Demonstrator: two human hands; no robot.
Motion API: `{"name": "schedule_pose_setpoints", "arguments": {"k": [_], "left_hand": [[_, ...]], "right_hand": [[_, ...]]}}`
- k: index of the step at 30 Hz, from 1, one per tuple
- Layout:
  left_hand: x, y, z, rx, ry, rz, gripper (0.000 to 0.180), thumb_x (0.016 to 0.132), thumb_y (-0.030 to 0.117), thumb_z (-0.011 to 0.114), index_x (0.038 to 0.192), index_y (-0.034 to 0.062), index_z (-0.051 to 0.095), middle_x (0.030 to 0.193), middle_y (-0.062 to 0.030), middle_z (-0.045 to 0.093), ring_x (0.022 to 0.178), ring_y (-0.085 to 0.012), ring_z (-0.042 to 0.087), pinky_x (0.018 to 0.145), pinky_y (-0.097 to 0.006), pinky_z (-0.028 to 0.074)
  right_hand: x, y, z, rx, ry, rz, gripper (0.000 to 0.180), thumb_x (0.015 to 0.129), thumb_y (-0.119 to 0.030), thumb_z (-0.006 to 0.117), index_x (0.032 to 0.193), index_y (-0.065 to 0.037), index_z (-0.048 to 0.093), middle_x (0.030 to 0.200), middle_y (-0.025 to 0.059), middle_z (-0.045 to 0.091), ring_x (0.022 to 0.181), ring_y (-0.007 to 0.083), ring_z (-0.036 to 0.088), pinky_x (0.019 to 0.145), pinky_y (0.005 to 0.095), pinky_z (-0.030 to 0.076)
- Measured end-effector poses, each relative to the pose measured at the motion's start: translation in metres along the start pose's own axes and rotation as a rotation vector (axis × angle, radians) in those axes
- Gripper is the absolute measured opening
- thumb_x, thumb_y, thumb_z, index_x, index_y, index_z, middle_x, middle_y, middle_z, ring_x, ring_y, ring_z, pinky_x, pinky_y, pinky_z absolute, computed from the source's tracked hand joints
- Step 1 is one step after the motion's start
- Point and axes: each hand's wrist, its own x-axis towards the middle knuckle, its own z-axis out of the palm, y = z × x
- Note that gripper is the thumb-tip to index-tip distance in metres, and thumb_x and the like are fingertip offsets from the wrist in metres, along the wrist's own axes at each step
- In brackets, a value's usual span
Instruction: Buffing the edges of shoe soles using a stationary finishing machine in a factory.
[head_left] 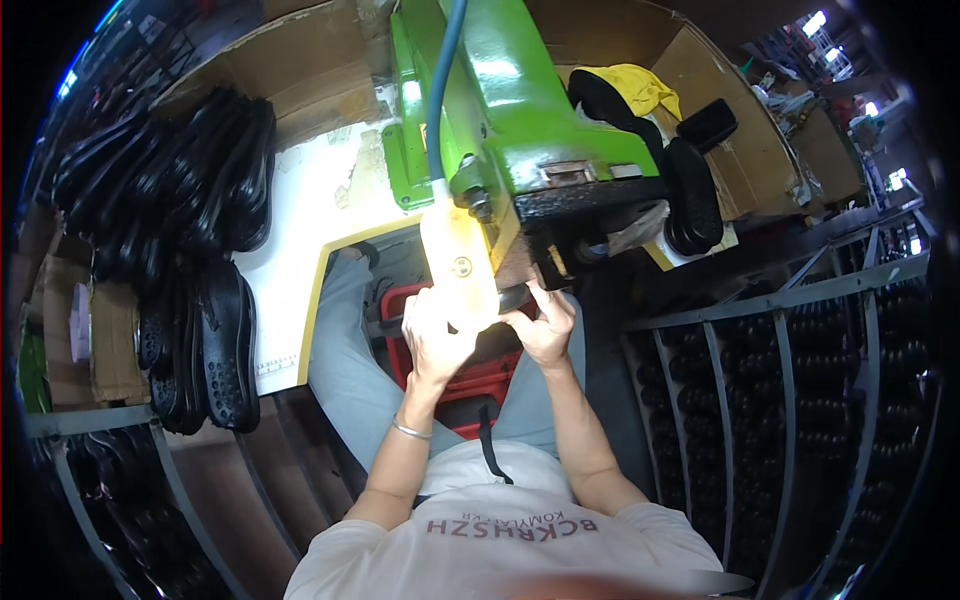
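Observation:
Beneath the head of a green machine (545,100), my two hands work close together in bright lamp light. My right hand (547,328) is closed, thumb and fingers gripping a black shoe sole (514,297). Only a short rounded part of that sole shows. My left hand (438,338) is curled at the other side of it, with fingertips partly lost behind the yellow-white lamp (455,258) and its glare. A blue-grey cable (437,110) runs up from the lamp. The machine's working tip, just above my right fingers, is mostly in shadow.
Black soles (170,180) are heaped on the white tabletop (280,250) at left, others (230,345) at its edge. More soles (692,195) lie right of the machine beside a yellow cloth (640,88). Metal racks (780,300) flank me. A red crate (465,382) stands between my legs.

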Motion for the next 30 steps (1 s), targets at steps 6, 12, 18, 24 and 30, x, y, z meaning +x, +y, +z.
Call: {"name": "schedule_pose_setpoints", "arguments": {"k": [6, 12, 18, 24, 30], "left_hand": [[-0.037, -0.022, 0.05, -0.889, -0.014, -0.361, 0.044, 0.072, 0.003, 0.081, 0.109, 0.0012, 0.057, 0.103, -0.006, 0.062, 0.097, -0.017, 0.06, 0.089, -0.032, 0.048], [-0.037, -0.003, 0.064, -1.173, 0.057, -0.534, 0.045, 0.073, 0.005, 0.082, 0.109, 0.0028, 0.056, 0.104, -0.0048, 0.061, 0.099, -0.0156, 0.059, 0.092, -0.031, 0.046], [-0.035, -0.012, 0.059, -0.776, -0.074, -0.346, 0.046, 0.074, 0.001, 0.08, 0.111, 0.0027, 0.053, 0.102, -0.0041, 0.06, 0.094, -0.0149, 0.059, 0.087, -0.028, 0.048], [-0.022, -0.003, 0.023, -1.115, 0.062, -0.458, 0.054, 0.072, 0.003, 0.08, 0.12, -0.0033, 0.055, 0.111, -0.011, 0.063, 0.1, -0.0176, 0.061, 0.088, -0.031, 0.049], [-0.041, -0.038, -0.022, -1.134, 0.155, -0.514, 0.049, 0.068, 0.004, 0.084, 0.108, 0.0001, 0.055, 0.105, -0.0096, 0.062, 0.099, -0.0211, 0.063, 0.091, -0.034, 0.051]], "right_hand": [[-0.075, 0.077, 0.024, 0.631, -0.033, 0.682, 0.054, 0.078, -0.013, 0.077, 0.125, 0.004, 0.057, 0.106, 0.0099, 0.064, 0.099, 0.0146, 0.059, 0.091, 0.0293, 0.045], [-0.122, 0.104, 0.003, 0.914, 0.324, 0.88, 0.048, 0.085, -0.004, 0.066, 0.129, -0.003, 0.047, 0.096, 0.0014, 0.057, 0.089, 0.0106, 0.054, 0.083, 0.0236, 0.043], [-0.057, 0.089, -0.072, 0.053, 0.417, 0.51, 0.035, 0.072, -0.005, 0.082, 0.095, -0.004, 0.056, 0.093, 0.0016, 0.054, 0.086, 0.012, 0.051, 0.078, 0.0248, 0.042], [0.009, 0.031, -0.088, -0.351, 0.233, 0.196, 0.039, 0.065, -0.013, 0.087, 0.088, -0.005, 0.057, 0.083, 0.0063, 0.057, 0.078, 0.0246, 0.051, 0.07, 0.0349, 0.042], [0.029, -0.006, -0.053, -0.256, 0.077, 0.14, 0.041, 0.059, -0.012, 0.087, 0.085, -0.005, 0.056, 0.083, 0.0076, 0.058, 0.079, 0.0266, 0.052, 0.069, 0.0367, 0.043]]}}
